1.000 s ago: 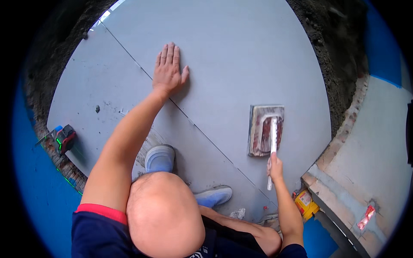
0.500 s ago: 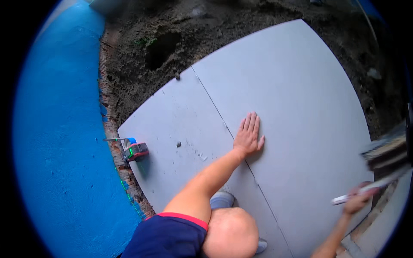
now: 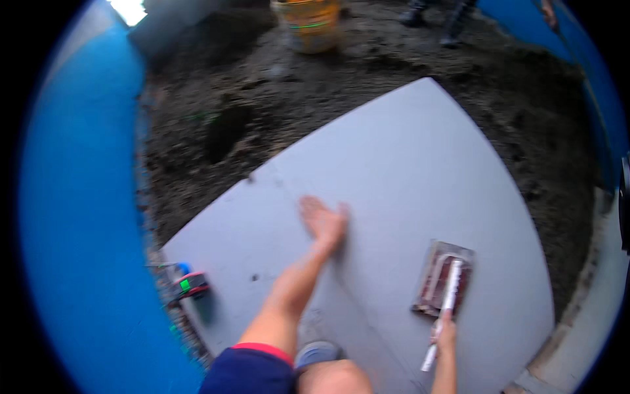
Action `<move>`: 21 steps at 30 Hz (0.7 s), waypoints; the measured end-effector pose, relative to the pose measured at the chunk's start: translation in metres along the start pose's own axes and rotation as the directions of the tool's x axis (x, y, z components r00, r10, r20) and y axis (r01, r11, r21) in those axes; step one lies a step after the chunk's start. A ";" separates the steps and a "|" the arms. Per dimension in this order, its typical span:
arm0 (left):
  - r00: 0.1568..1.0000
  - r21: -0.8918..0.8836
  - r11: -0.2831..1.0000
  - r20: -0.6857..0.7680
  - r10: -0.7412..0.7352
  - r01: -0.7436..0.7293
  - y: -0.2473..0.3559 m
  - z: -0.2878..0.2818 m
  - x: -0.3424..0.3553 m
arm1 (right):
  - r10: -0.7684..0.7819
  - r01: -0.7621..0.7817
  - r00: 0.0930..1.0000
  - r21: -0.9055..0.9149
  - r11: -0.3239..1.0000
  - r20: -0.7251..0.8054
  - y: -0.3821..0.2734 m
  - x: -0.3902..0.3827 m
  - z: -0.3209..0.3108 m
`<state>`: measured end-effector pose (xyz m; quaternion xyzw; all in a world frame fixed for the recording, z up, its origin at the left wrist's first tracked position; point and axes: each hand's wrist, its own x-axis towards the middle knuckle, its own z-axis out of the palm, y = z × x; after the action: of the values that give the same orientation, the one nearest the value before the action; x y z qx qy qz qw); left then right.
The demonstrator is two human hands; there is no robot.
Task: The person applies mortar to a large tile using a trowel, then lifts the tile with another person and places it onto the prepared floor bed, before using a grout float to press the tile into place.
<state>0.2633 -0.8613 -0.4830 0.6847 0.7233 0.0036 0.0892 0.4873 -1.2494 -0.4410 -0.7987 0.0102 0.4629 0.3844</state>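
Observation:
Two large pale-grey slabs [image 3: 420, 171] lie side by side with a thin seam between them. Over the seam, my left hand [image 3: 323, 222] is open, blurred, its thumb apart from the other fingers; whether it touches the surface I cannot tell. On the right, my right hand [image 3: 444, 331] is closed round the long white handle of a rectangular float-like tool [image 3: 433, 282]. Its flat, dirty head with a reddish-brown middle is over the right slab, resting on it or just above it. A red-and-black laser level [image 3: 191, 284] with a green light stands at the left slab's edge.
Rough dark soil [image 3: 262, 105] with a hole [image 3: 228, 133] lies beyond the slabs. A yellow bucket [image 3: 307, 26] stands at the back, near another person's legs [image 3: 453, 25]. A blue wall [image 3: 79, 217] runs along the left; a pale ledge [image 3: 584, 295] borders the right.
My right hand has swung the tool from the far right in over the right slab. My left hand has shifted along the seam toward its far end. The view has tilted up, showing the bucket.

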 end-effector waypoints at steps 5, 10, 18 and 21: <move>0.939 -0.098 0.951 -0.156 -0.307 0.294 -0.014 0.007 0.037 | 0.002 0.004 0.997 0.081 0.997 -0.076 -0.135 -0.030 -0.002; 0.924 0.011 0.937 -0.172 -0.341 0.348 -0.012 0.016 0.040 | -0.356 0.431 0.850 0.123 0.894 -0.389 -0.310 -0.063 -0.063; 0.923 0.090 0.933 -0.206 -0.325 0.348 -0.020 0.022 0.050 | -0.479 0.579 0.431 -0.173 0.797 -0.765 -0.252 0.082 -0.021; 0.936 0.095 0.941 -0.172 -0.306 0.325 -0.005 0.027 0.045 | -0.102 -0.046 0.811 -0.235 0.971 -0.577 -0.165 0.148 0.022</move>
<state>0.2597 -0.8200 -0.5162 0.5614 0.8275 -0.0020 -0.0097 0.6170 -1.0693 -0.4583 -0.9424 0.0604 0.1869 0.2709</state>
